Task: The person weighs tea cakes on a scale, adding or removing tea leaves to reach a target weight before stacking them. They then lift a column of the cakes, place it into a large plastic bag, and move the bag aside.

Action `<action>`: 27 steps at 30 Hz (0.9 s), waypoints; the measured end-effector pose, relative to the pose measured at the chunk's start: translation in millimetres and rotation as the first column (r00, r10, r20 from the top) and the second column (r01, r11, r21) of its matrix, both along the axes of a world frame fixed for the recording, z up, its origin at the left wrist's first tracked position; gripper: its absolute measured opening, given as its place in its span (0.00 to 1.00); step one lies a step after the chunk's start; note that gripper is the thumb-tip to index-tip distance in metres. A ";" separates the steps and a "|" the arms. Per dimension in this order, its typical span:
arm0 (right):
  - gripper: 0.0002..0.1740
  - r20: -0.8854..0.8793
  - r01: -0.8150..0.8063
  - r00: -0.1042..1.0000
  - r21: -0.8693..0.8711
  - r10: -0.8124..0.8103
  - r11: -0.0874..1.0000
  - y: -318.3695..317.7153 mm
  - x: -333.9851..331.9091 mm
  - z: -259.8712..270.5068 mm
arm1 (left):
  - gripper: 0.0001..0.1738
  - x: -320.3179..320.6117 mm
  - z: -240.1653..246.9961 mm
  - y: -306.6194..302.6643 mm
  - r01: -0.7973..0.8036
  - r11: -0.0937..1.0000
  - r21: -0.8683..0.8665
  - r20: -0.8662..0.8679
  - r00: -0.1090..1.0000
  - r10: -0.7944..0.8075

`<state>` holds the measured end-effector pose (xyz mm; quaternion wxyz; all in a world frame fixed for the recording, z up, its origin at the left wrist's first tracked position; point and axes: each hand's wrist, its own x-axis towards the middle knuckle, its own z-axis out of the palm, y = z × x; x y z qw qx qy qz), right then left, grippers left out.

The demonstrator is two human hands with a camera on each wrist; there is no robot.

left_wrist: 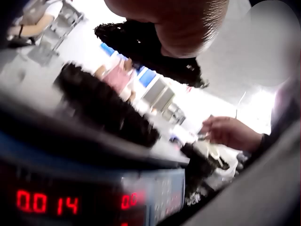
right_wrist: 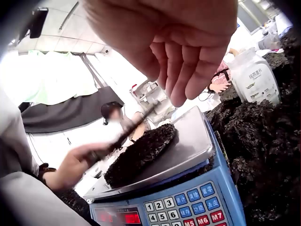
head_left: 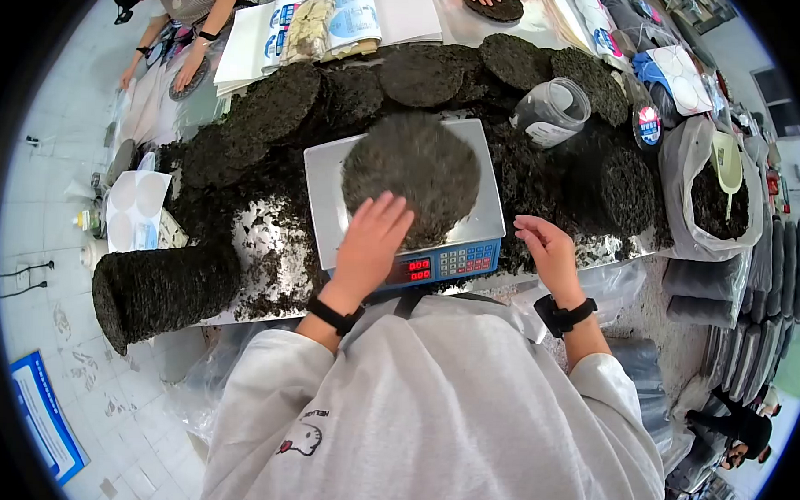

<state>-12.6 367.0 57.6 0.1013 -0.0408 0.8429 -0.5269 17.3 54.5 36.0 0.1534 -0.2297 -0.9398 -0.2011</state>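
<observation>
Pale tiles (head_left: pixel 54 198) lie beside a table (head_left: pixel 261 232) with dark bits (head_left: pixel 530 193). Head view: the left hand (head_left: pixel 372 253) pinches a dark round cake (head_left: pixel 421 154) over a blue scale (head_left: pixel 470 263); the right hand (head_left: pixel 551 255) is empty, fingers loosely bent. Left wrist: another cake (left_wrist: pixel 108 106) seems below, though blurry. Right wrist: it lies on the scale.

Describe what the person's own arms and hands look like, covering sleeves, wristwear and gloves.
Loose, pale grey sleeves stop around the elbows. A black band circles each wrist, with a chunky black piece on the right one. The left hand and right hand wear no gloves.
</observation>
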 end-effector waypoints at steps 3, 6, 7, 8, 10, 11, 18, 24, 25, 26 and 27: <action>0.13 -0.049 -0.012 0.999 0.099 0.017 0.995 -3.4 0.9 6.7 | 0.37 10.7 -21.1 3.1 0.035 0.991 -0.129 0.170 0.985 -0.013; 0.12 -0.131 -0.036 0.990 0.179 0.060 0.983 -5.4 -3.4 24.5 | 0.37 15.5 29.4 -7.4 -0.012 0.999 -0.039 0.261 0.965 0.022; 0.12 -0.176 -0.047 0.981 0.188 0.080 0.981 -6.2 -8.7 30.5 | 0.37 15.1 41.8 -17.8 -0.054 0.998 -0.019 0.212 0.976 0.057; 0.12 -0.199 -0.030 0.978 0.182 0.067 0.983 -5.5 -15.2 35.0 | 0.36 12.5 51.0 -32.8 -0.104 0.994 0.044 0.130 0.987 0.097; 0.12 -0.324 0.000 0.943 0.244 0.082 0.970 -2.7 -34.9 44.7 | 0.35 -0.8 68.0 -64.0 -0.211 0.946 0.245 0.012 0.977 0.214; 0.12 -0.340 0.025 0.939 0.235 0.058 0.972 -6.8 -41.4 58.3 | 0.35 -7.3 81.0 -75.9 -0.241 0.932 0.270 -0.031 0.966 0.258; 0.16 -0.099 0.193 0.975 -0.072 -0.199 0.979 -21.3 -67.7 49.3 | 0.29 -54.4 125.2 -85.8 -0.020 0.678 0.735 -0.034 0.997 0.067; 0.25 0.003 0.107 0.994 0.068 -0.107 0.992 -38.4 -75.2 -44.5 | 0.32 -84.9 31.2 -55.5 -0.243 0.889 0.388 0.094 0.970 0.224; 0.29 0.069 0.082 0.993 0.136 -0.092 0.987 -52.3 -71.3 -34.1 | 0.33 -82.0 14.4 -45.1 -0.262 0.923 0.282 0.124 0.964 0.236; 0.29 0.034 0.065 0.997 0.203 -0.073 0.977 -61.4 -71.8 -35.8 | 0.34 -79.5 -1.6 -35.5 -0.250 0.956 0.156 0.138 0.963 0.230; 0.30 0.002 0.050 0.999 0.271 -0.052 0.961 -68.7 -72.2 -39.7 | 0.34 -74.1 -10.9 -26.2 -0.253 0.967 0.016 0.158 0.956 0.248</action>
